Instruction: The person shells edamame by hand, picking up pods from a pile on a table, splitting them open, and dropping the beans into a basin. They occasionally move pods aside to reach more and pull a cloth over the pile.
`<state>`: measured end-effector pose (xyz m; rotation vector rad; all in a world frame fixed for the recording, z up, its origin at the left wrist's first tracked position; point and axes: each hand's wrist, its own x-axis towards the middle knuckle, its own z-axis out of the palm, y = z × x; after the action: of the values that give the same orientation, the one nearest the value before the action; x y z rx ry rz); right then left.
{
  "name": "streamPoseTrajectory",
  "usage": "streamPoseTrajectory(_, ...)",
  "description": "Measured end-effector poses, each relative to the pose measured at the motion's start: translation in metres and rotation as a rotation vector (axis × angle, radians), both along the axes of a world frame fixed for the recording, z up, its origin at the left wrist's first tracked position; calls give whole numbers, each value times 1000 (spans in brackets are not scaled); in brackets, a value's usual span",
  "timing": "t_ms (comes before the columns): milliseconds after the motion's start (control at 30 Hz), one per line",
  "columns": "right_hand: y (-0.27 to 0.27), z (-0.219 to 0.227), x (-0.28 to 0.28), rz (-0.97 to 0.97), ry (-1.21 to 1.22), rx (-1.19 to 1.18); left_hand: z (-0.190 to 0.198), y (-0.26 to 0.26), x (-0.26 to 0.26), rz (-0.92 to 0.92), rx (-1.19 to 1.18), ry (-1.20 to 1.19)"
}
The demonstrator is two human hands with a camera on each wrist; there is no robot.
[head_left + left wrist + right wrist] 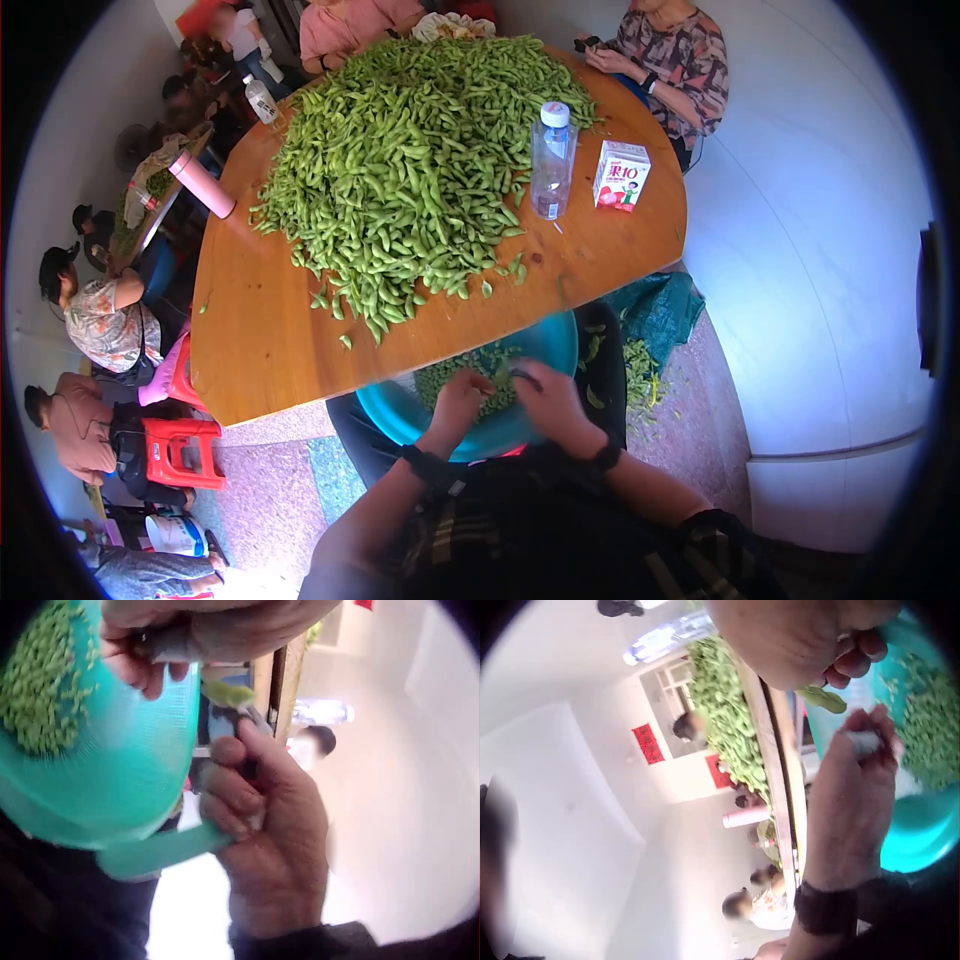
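My right hand (552,400) holds a green edamame pod (231,694) at its fingertips, with a dark, slim object (525,377) by its thumb. My left hand (458,408) is close beside it, fingers bent, over the teal basin (385,412). Something whitish (865,741) covers part of the left thumb; I cannot tell whether these fingers hold a bean. Shelled green beans (41,686) cover much of the basin's bottom. The basin sits at my lap, partly beneath the table edge. In the right wrist view, the pod sticks out beneath my right hand.
A large heap of edamame pods (400,170) covers much of the wooden table (260,340). A clear bottle (552,165), a drink carton (621,176) and a pink tumbler (203,186) stand on it. Pods and a green bag (655,310) lie at right. Several people sit around.
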<state>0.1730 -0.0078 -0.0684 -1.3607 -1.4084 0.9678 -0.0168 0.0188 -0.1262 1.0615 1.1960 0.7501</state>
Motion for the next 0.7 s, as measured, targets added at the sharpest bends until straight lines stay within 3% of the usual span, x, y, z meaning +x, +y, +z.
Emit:
streamPoseTrajectory(67, -4, 10, 40, -75, -97, -55, 3, -3, -7, -265, 1040, 850)
streamPoseTrajectory(100, -7, 10, 60, -170, -96, -53, 46, -12, -1, -263, 1139, 1081)
streamPoseTrajectory(133, -12, 11, 85, -206, -204, -107, 66, -12, 0, -262, 1144, 1082)
streamPoseTrajectory(167, -18, 1, 114, -220, -436, -149, 82, -8, -1, -206, 913, 905)
streamPoseTrajectory(200, -24, 0, 130, -282, -478, -69, 101, -5, 0, -153, 684, 724)
streamPoseTrajectory(233, -29, 1, 144, -313, -580, -198, 132, -1, 10, -49, 533, 696)
streamPoseTrajectory(267, -32, 0, 147, -318, -578, -195, 141, 13, 13, -51, 538, 695)
streamPoseTrajectory(333, -37, -2, 151, -334, -477, -151, 155, 39, 17, 133, 839, 813)
streamPoseTrajectory(433, -35, 8, 126, -267, -478, -125, 144, 80, 21, 123, 974, 790)
streamPoseTrajectory(600, -14, 45, 76, -71, -313, 29, 130, 94, 23, 177, 915, 806)
streamPoseTrajectory(700, 4, 57, 54, 96, -235, 27, 126, 89, 22, 137, 1064, 977)
